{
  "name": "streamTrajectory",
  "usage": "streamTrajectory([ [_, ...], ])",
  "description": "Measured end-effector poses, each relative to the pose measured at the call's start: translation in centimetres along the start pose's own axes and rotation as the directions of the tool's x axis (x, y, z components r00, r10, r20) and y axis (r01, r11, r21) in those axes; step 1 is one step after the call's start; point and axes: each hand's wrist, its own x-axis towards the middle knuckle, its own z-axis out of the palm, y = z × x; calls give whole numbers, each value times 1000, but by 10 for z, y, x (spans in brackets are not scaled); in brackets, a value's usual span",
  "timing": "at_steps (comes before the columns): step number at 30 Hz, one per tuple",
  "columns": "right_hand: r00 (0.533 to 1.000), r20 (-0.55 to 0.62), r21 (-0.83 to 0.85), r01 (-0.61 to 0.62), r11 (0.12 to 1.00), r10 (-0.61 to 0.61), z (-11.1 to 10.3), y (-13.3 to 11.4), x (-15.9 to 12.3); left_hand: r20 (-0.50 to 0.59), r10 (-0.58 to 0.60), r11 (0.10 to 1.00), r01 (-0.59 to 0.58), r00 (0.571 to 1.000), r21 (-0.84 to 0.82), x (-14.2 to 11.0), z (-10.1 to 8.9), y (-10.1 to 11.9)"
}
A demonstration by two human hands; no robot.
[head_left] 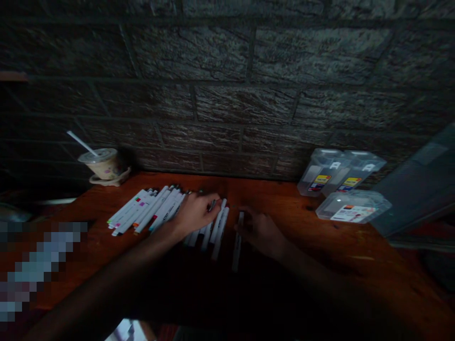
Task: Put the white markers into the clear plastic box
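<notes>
White markers (152, 210) with coloured end caps lie side by side in a loose row on the wooden table. My left hand (197, 210) rests over the middle of that row, fingers curled, and a marker's end shows between thumb and fingertips. Just right of it, several more markers (219, 225) lie slanted, partly in shadow. My right hand (265, 232) pinches a single marker (237, 248) near its top, thumb and forefinger on either side. That marker stands apart from the row, nearly in line with my view. Dim light blurs the fingertips.
Clear plastic cases (322, 173) with labels stand at the back right, another case (353, 208) in front of them. A lidded cup with a straw (103, 163) sits on a coaster at the back left. A dark brick wall (220, 104) rises behind the wooden table (284, 203).
</notes>
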Motion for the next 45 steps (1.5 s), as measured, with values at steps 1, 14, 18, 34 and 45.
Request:
streamTrajectory([
  [1,1000,-12,5,6,1000,-6,3,-3,-1,0,5,1000,-5,1000,-4,0,0,0],
  [14,978,-206,14,35,999,-31,-12,9,7,-18,44,998,-45,999,-53,-1,0,-2],
  [18,957,-291,20,4,1000,2,-24,26,16,12,49,998,-49,999,-25,-2,-2,2],
  [34,913,-406,-101,1,995,-42,-47,23,16,39,42,997,-39,998,-67,16,-3,31],
  [45,831,-543,-195,15,981,-121,-79,30,16,38,35,999,-34,999,-39,49,20,99],
])
